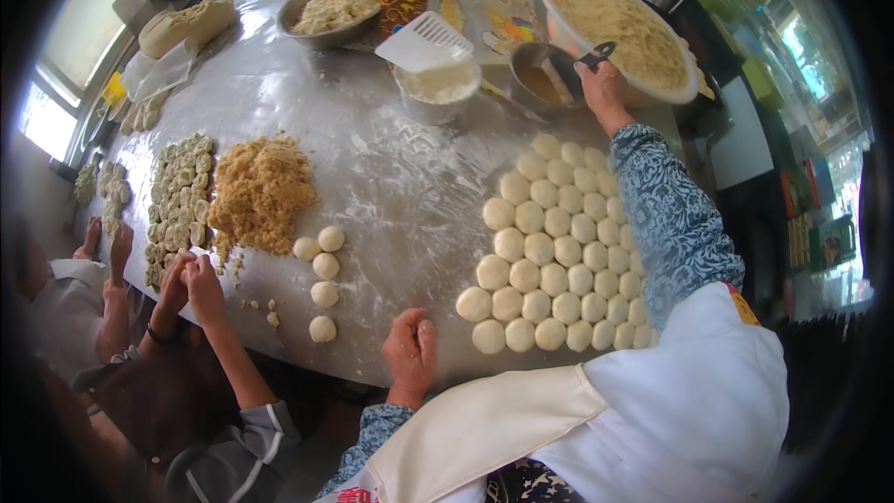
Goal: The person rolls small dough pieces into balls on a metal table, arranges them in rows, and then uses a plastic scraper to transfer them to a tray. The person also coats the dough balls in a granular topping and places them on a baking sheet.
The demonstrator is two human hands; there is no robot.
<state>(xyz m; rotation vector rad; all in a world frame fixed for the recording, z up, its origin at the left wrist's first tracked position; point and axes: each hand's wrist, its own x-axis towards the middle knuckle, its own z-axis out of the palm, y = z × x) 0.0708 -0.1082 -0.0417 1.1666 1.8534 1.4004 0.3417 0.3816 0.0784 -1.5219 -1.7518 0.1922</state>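
Observation:
My right hand (602, 91) is shut on the black handle of a wide brush (557, 75), whose head lies in a metal bowl (529, 84) of brownish liquid. Rows of round, pale dough balls (557, 222) sit packed together on the metal table (398, 223), below my right forearm. My left hand (411, 351) rests loosely curled at the table's near edge, left of these rows; whether it holds anything is not visible. Farther left stand several single dough balls (325, 266) beside a heap of crumbly brown filling (262, 188).
Co-workers' hands (187, 283) handle small pieces at the left edge, near rows of greenish dough pieces (180, 188). Behind are a tub of flour (440, 94) with a white scraper (426, 43) on it, a bowl of dough (332, 14) and a large basin of crumbly mixture (621, 35).

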